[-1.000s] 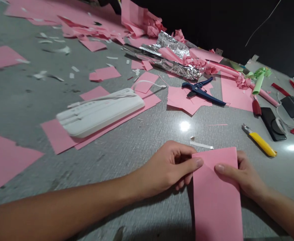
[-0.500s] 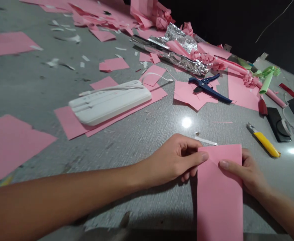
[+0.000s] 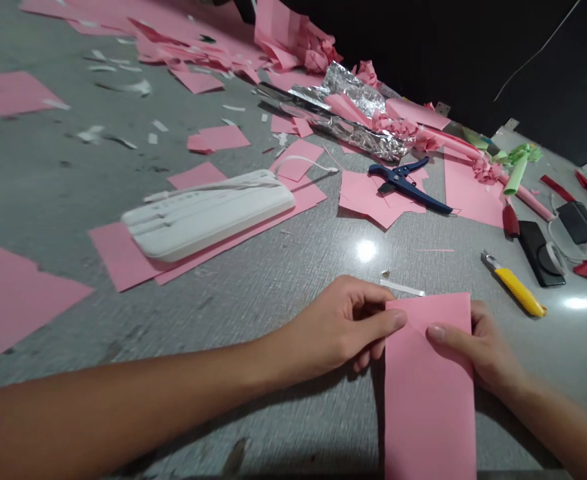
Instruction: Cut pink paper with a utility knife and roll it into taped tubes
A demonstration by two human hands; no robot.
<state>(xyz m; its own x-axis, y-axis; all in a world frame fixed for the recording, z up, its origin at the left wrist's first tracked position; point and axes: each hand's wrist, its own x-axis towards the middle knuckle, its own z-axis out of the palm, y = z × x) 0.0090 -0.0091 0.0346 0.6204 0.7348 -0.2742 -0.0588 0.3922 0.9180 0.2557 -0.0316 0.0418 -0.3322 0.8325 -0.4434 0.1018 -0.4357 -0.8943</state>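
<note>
A long pink paper sheet (image 3: 431, 400) lies on the grey table (image 3: 253, 280) at the near edge. My left hand (image 3: 341, 330) pinches its top left corner, thumb on top and fingers curled under. My right hand (image 3: 483, 350) grips the top right side, thumb pressed on the sheet and fingers behind it. A faint diagonal crease runs between the two thumbs.
A white power strip (image 3: 208, 213) lies on pink sheets at the left. Blue-handled cutters (image 3: 406, 183), a yellow utility knife (image 3: 516, 292), crumpled foil (image 3: 353, 110), black phones (image 3: 538, 253), red and green paper rolls and many pink scraps surround the work spot.
Both hands keep the same hold on the pink sheet. Only the camera has shifted slightly, so the scene slid a little in view.
</note>
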